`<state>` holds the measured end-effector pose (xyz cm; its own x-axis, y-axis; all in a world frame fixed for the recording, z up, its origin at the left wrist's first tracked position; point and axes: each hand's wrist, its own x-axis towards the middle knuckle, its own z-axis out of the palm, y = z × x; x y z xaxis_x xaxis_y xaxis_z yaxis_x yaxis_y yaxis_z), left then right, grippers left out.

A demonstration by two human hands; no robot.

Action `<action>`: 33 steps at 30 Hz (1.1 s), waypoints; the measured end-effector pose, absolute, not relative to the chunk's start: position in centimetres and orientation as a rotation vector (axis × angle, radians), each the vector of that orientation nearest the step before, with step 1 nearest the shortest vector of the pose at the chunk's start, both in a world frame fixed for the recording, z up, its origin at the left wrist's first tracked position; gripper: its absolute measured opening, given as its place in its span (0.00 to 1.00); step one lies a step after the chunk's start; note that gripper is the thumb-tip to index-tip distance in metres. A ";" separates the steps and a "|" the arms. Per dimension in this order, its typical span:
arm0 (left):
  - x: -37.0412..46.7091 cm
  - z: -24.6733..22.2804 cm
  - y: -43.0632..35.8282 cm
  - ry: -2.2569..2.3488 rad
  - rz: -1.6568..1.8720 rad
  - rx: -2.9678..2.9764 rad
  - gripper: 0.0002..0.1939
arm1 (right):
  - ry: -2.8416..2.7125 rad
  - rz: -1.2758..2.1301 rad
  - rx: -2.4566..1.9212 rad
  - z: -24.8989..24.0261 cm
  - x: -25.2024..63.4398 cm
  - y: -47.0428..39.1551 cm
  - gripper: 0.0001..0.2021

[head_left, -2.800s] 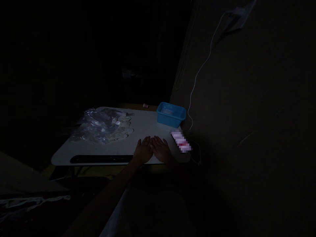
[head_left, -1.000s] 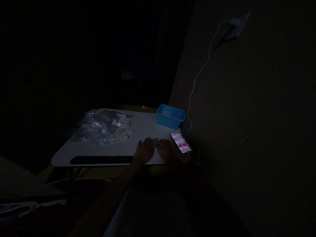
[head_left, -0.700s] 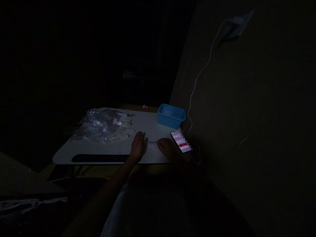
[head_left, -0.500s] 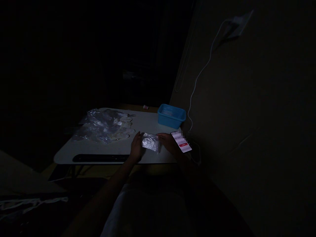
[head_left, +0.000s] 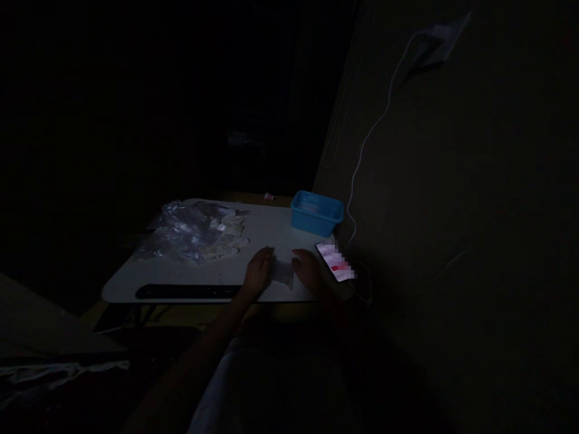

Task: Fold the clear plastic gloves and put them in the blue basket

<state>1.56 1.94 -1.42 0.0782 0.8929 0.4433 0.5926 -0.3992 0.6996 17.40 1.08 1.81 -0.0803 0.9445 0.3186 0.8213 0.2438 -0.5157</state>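
Note:
A small clear plastic packet is between my two hands, low over the front part of the white table. My left hand is closed on the packet's left side. My right hand is at its right edge, with the thumb and index finger reaching toward it; the dim light hides how far the fingers close. Crumpled clear plastic bags lie on the left of the table, with pale flat pieces beside them.
A blue basket stands at the back right. A lit phone lies by my right hand. A white cable hangs from a wall socket. A small pink-and-white item is behind the table.
The packet has gone from tilted and shiny to lower and dull. Both hands have moved slightly down and closer to the tabletop, and the right fingers have shifted on the packet's edge.

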 end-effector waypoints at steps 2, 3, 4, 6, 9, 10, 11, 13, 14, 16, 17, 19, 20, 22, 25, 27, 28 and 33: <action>1.8 -0.9 1.7 1.498 1.082 2.250 0.22 | -2.022 0.084 -1.583 1.3 16.8 0.2 0.19; 2.0 -0.7 1.5 1.508 0.999 2.341 0.22 | -2.084 0.018 -1.562 0.9 16.4 -0.3 0.20; 2.2 -0.5 1.3 1.528 0.909 2.427 0.22 | -2.133 -0.041 -1.555 0.5 16.0 -0.8 0.21; 2.5 -0.1 0.7 1.567 0.719 2.561 0.23 | -2.180 -0.127 -1.573 -0.3 15.3 -1.7 0.23; 2.9 0.1 0.0 1.604 0.464 2.652 0.25 | -2.242 -0.183 -1.600 -0.9 14.7 -2.6 0.24; 3.0 0.2 -0.2 1.615 0.400 2.659 0.26 | -2.253 -0.189 -1.609 -0.9 14.7 -2.7 0.24; 3.0 0.2 -0.3 1.628 0.351 2.658 0.26 | -2.259 -0.191 -1.618 -0.8 14.7 -2.7 0.24; 3.1 0.3 -0.3 1.646 0.286 2.653 0.27 | -2.266 -0.189 -1.626 -0.7 14.8 -2.8 0.24; 3.1 0.3 -0.3 1.650 0.264 2.651 0.27 | -2.269 -0.187 -1.627 -0.6 14.8 -2.7 0.24; 3.1 0.3 -0.2 1.654 0.237 2.648 0.28 | -2.275 -0.181 -1.630 -0.4 14.9 -2.7 0.24; 3.1 0.2 -0.2 1.655 0.233 2.649 0.28 | -2.276 -0.178 -1.632 -0.3 14.9 -2.7 0.24; 3.1 0.1 -0.1 1.657 0.238 2.654 0.28 | -2.274 -0.175 -1.635 -0.3 14.9 -2.7 0.24; 3.1 0.1 -0.1 1.658 0.242 2.657 0.28 | -2.270 -0.175 -1.636 -0.3 14.8 -2.8 0.24; 3.1 0.0 -0.1 1.658 0.242 2.666 0.27 | -2.265 -0.173 -1.637 -0.4 14.8 -2.8 0.24; 3.1 0.1 -0.1 1.658 0.225 2.674 0.27 | -2.267 -0.161 -1.634 -0.6 14.8 -2.8 0.24; 3.1 0.2 -0.2 1.665 0.226 2.670 0.27 | -2.258 -0.143 -1.638 -0.7 14.8 -2.6 0.24; 3.1 0.3 -0.2 1.670 0.231 2.665 0.27 | -2.245 -0.125 -1.650 -0.6 14.8 -2.5 0.23; 3.2 0.2 -0.2 1.676 0.305 2.667 0.27 | -2.173 0.050 -1.765 1.0 15.5 -0.3 0.16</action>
<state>3.23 -0.18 0.18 0.4208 0.8902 0.1744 0.8947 -0.4390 0.0827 15.46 -0.28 1.04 -0.1702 0.9562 0.2382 0.9441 0.2275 -0.2384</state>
